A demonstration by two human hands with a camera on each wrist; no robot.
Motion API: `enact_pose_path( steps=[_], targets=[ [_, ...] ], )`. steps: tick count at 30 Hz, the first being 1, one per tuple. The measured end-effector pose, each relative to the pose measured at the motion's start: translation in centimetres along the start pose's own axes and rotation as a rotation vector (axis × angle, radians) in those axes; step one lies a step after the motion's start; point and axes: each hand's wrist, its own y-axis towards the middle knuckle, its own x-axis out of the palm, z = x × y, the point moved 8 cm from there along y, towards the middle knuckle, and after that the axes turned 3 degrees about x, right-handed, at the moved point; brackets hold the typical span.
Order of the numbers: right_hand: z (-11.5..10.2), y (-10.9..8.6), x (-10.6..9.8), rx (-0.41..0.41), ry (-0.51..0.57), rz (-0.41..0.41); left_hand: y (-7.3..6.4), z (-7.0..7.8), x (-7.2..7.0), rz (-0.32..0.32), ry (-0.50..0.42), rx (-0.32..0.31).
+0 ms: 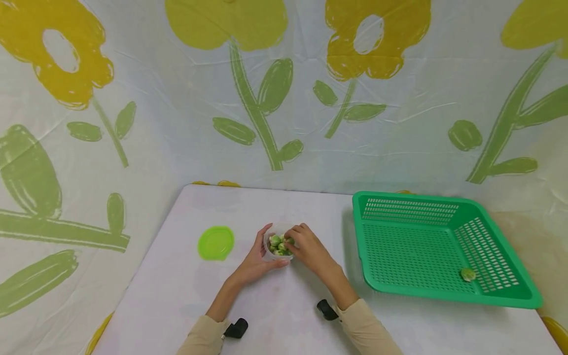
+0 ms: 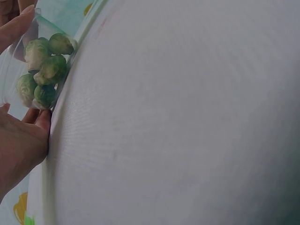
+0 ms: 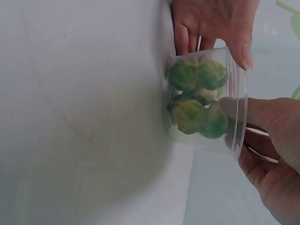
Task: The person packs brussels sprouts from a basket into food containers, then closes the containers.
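A clear round plastic tub stands on the table with several green Brussels sprouts inside. My left hand grips the tub from its left side, thumb near the front and fingers around the back. Over the rim comes my right hand, its thumb and fingers down inside. They pinch one sprout against the others, as the right wrist view shows; the far fingertips are partly hidden. Through the wall in the left wrist view, more sprouts lie heaped low in the tub.
Left of the tub lies a bright green lid, flat on the white table. A large green slotted basket stands at the right, with a single sprout in its right corner. Flower-patterned cloth hangs behind.
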Motion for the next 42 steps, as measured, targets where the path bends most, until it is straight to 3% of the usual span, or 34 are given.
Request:
enact_pose_path(
  steps=[10,29,42],
  targets=[
    [0.2,-0.7,-1.4,0.002,0.051,0.004,0.0,-0.1,0.0,0.002,-0.008,0.006],
    [0.4,-2.2,-7.2,-0.104,-0.067,0.2,0.0,-0.1,-0.1,0.015,0.032,-0.026],
    [1.8,-3.9,-10.9,-0.069,-0.123,0.224,-0.1,-0.1,-0.1,0.012,0.014,-0.016]
  ],
)
